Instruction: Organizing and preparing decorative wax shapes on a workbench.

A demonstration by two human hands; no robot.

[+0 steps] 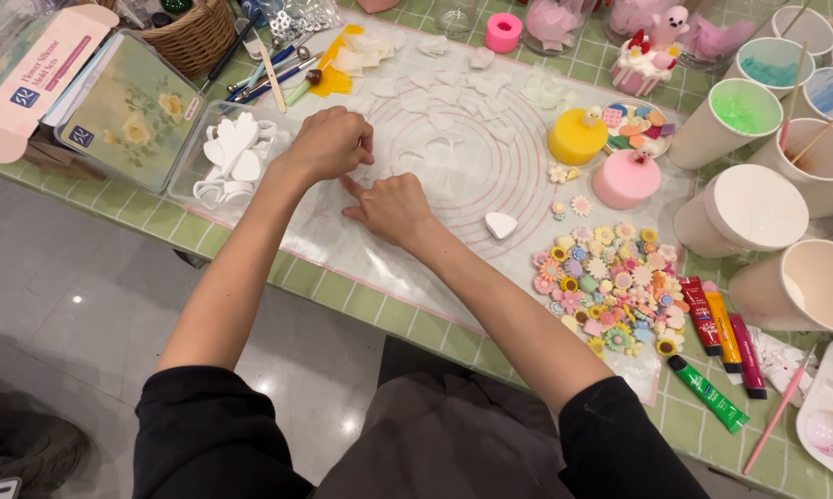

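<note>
Hands (329,143) (393,208) loosely curled, fingertips on the translucent mat (463,176).

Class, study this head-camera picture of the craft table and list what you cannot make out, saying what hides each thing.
1. What the left hand presses on the mat: its own fingers cover it.
2. Whether the right hand grips anything: the palm faces down.
3. The paint palette: cut off by the right edge.
4. The pale cut-out shapes on the mat: too faint to tell.

Hands: two, left (329,143), right (393,208). Paint tubes (726,337): four. Paper cups (745,212): seven in view. Round cakes: yellow (576,137) one, pink (625,178) one. Basket (190,37): one.
</note>
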